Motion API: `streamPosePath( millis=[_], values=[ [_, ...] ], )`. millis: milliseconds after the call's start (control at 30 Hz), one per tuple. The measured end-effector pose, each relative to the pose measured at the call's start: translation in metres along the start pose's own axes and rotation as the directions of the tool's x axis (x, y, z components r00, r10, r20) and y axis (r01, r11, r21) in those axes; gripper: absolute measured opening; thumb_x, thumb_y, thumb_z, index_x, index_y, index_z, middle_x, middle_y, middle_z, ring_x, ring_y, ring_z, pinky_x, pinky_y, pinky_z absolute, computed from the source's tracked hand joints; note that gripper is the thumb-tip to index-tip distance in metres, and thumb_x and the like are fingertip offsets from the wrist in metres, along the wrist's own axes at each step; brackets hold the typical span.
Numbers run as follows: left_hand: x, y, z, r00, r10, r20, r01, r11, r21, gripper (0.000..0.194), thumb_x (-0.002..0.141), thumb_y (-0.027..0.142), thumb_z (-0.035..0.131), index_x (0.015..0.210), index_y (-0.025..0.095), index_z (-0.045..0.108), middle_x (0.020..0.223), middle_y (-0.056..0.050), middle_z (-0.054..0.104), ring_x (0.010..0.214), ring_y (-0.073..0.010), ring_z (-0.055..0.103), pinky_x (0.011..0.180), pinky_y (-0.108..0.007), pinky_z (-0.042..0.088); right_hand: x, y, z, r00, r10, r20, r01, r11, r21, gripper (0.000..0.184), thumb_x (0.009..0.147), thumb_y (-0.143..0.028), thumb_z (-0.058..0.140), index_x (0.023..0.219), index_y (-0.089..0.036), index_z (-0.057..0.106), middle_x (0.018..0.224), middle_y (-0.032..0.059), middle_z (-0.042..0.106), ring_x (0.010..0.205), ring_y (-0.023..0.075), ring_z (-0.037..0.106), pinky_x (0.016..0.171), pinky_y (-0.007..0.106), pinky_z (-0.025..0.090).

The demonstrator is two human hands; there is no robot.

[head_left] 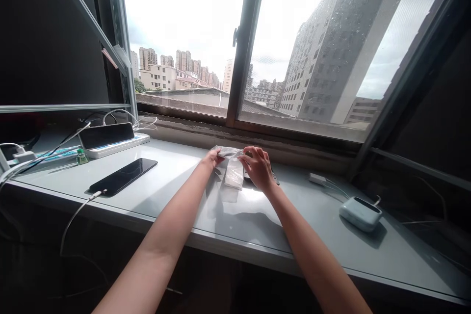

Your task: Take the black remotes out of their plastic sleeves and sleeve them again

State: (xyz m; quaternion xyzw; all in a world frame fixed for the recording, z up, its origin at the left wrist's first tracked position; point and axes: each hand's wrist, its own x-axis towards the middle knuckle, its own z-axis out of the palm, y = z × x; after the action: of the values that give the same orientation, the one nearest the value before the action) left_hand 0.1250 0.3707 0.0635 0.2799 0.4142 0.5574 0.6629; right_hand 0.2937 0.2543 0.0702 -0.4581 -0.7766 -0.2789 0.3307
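Observation:
A crinkled, see-through plastic bag hangs between my hands above the desk, its lower end near or on the surface; I cannot tell whether it touches. My left hand grips the bag's upper left end, fingers closed and partly hidden. At the upper right, my right hand pinches the bag between thumb and fingers. What the whitish lower part of the bag contains is unclear. Partly covered by my right hand, a dark flat object lies on the desk behind it.
On the left of the desk lies a black phone with a white cable. Behind it are another phone, a power strip and a small green bottle. A pale rounded device and white charger are at right.

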Motion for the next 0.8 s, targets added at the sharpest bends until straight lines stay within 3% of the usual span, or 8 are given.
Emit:
streamPosePath(
  millis=[200,467,633,800],
  values=[
    [-0.007,-0.001,0.004,1.0,-0.017,0.007,0.016,0.999,0.039,0.018,0.095,0.012,0.049,0.099,0.01,0.066,0.081,-0.009,0.072,0.067,-0.0151,0.067,0.065,-0.024,0.056,0.002,-0.003,-0.005,0.995,0.07,-0.068,-0.074,0.995,-0.071,0.018,0.099,-0.029,0.054,0.099,-0.029,0.072,0.146,0.0034,0.044,0.133,0.0293,0.034,0.101,0.042,0.036],
    [-0.01,-0.004,0.012,0.999,-0.034,0.03,0.032,0.998,0.045,0.018,0.096,0.012,0.048,0.091,0.01,0.065,0.069,-0.004,0.064,0.059,-0.0134,0.062,0.064,-0.023,0.054,-0.002,-0.003,0.008,0.999,0.028,-0.04,-0.029,0.999,-0.033,0.018,0.094,-0.024,0.061,0.081,-0.027,0.073,0.146,0.0012,0.046,0.132,0.0292,0.035,0.099,0.043,0.039],
    [-0.013,-0.006,0.019,0.994,-0.049,0.101,0.047,0.999,0.028,0.019,0.097,0.013,0.046,0.095,0.01,0.064,0.068,-0.005,0.063,0.057,-0.0128,0.06,0.063,-0.023,0.054,-0.002,-0.004,0.01,1.0,0.007,-0.008,-0.008,1.0,-0.007,0.017,0.094,-0.019,0.061,0.097,-0.029,0.074,0.144,0.0024,0.047,0.132,0.0282,0.037,0.1,0.043,0.038],
    [-0.019,-0.01,0.025,0.985,-0.082,0.152,0.074,0.996,0.059,0.023,0.099,0.014,0.041,0.101,0.009,0.063,0.069,-0.004,0.063,0.056,-0.0119,0.06,0.058,-0.021,0.054,-0.004,0.006,0.012,0.999,0.047,0.003,-0.047,0.999,-0.01,0.017,0.096,-0.02,0.057,0.101,-0.024,0.073,0.143,0.0055,0.048,0.131,0.0291,0.039,0.101,0.043,0.039]
  ],
)
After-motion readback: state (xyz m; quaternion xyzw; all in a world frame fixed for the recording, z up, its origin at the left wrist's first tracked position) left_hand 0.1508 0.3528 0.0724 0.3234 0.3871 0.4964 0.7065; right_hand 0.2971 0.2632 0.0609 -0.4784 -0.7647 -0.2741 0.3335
